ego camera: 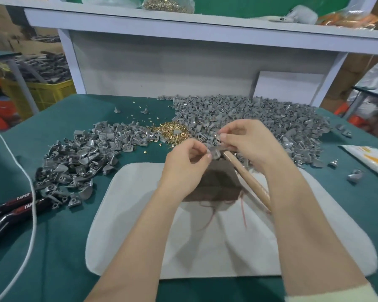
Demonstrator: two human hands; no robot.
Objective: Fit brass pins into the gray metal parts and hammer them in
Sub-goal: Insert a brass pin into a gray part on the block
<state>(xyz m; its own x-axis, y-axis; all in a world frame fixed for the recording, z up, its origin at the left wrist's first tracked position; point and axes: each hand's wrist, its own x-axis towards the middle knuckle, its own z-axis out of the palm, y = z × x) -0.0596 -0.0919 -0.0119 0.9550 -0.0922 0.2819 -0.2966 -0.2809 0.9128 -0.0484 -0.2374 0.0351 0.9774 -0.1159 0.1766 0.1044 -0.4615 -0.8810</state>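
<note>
We had our left hand (183, 165) pinching a gray metal part (215, 151) above the dark block (214, 182), right hand (247, 142) pinching what looked like a brass pin (217, 134) at it, hammer handle (246, 178) tucked under. Honestly, that pin could've slipped and vanished into the parts pile (260, 114).

Above the white pad (129, 214), the head of the hammer (247, 180) was hidden behind the right grip (247, 140). The gray part (215, 151) pinched there was mostly covered, any pin too small to tell. Left of the pad, the pliers (15, 211) were cut off.
</note>
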